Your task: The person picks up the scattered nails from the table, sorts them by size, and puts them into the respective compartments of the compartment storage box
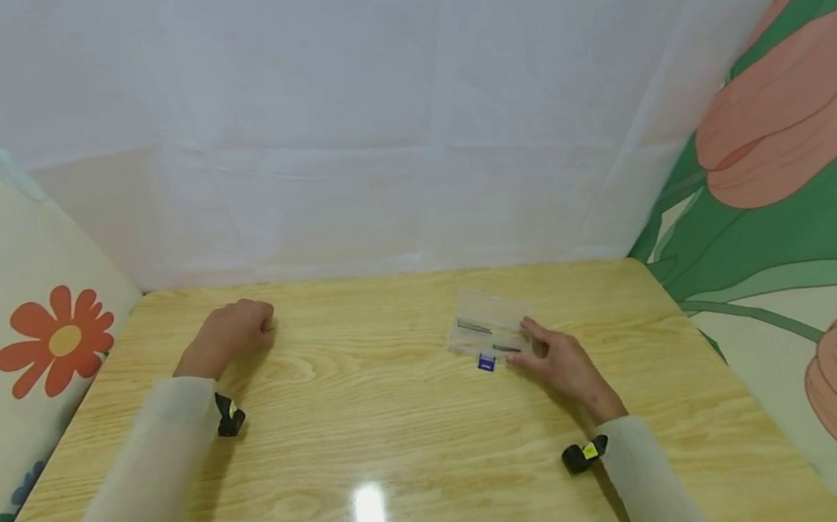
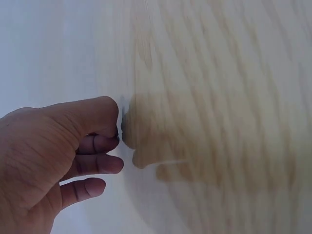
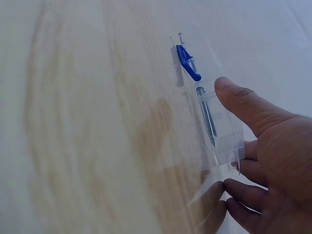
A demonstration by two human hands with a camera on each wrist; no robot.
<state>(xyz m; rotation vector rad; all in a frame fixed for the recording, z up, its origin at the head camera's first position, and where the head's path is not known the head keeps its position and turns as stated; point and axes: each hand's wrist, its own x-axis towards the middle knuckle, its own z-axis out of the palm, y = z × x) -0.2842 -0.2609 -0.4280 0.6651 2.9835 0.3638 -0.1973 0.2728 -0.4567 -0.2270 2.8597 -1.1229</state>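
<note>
A clear plastic case [image 1: 492, 308] lies on the wooden table, right of centre. Slim dark metal pieces [image 3: 207, 116] lie inside it, and a blue latch [image 1: 486, 362] sticks out from its near edge. Whether the lid is raised is hard to see. My right hand [image 1: 563, 364] grips the case's right end, thumb at the near side and fingers across from it. Well to the left, my left hand [image 1: 235, 329] hovers over or rests on the table's far part, its fingers curled and thumb bent against the index finger [image 2: 100, 144]. A tiny dark spot shows at those fingertips; its nature is unclear.
The wood-grain table [image 1: 370, 396] ends at a white cloth backdrop [image 1: 323, 178]. Floral panels [image 1: 788, 265] stand along both sides. Each wrist wears a small black camera [image 1: 230, 415]. A bright reflection shows near the table's front.
</note>
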